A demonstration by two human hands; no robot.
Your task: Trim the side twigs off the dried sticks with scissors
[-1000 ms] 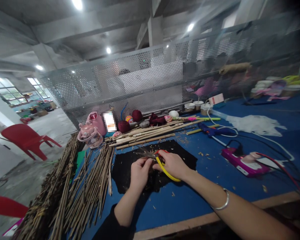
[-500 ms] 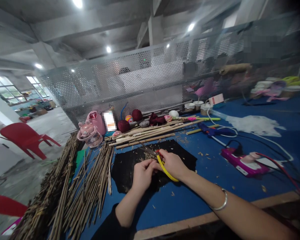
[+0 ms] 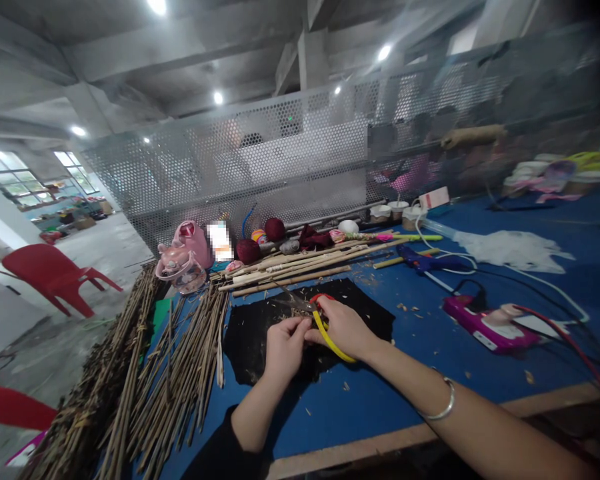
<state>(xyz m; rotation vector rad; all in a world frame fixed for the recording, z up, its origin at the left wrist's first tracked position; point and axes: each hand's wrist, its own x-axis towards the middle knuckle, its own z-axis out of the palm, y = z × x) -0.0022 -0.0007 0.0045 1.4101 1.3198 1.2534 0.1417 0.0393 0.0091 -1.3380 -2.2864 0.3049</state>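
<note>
In my right hand (image 3: 347, 327) are scissors (image 3: 330, 341) with one yellow and one red handle. Their blades point away to the upper left, over the black cloth (image 3: 365, 310), and look parted. My left hand (image 3: 284, 343) is closed in a pinch just left of the scissors, its fingertips close to those of my right hand. What the pinch holds is hidden by the fingers. Small woody scraps (image 3: 300, 312) lie on the cloth beyond my fingers.
Bundled thin sticks (image 3: 180, 373) cover the left of the blue table (image 3: 340, 417). Behind the cloth lie peeled sticks (image 3: 300, 263) and dark red yarn balls (image 3: 275, 229). A blue glue gun (image 3: 425, 260), cables and a purple power strip (image 3: 490, 327) are at the right.
The scissors have opened a little, and more of the red handle shows above my right hand. My left hand stays in nearly the same place, still pinched.
</note>
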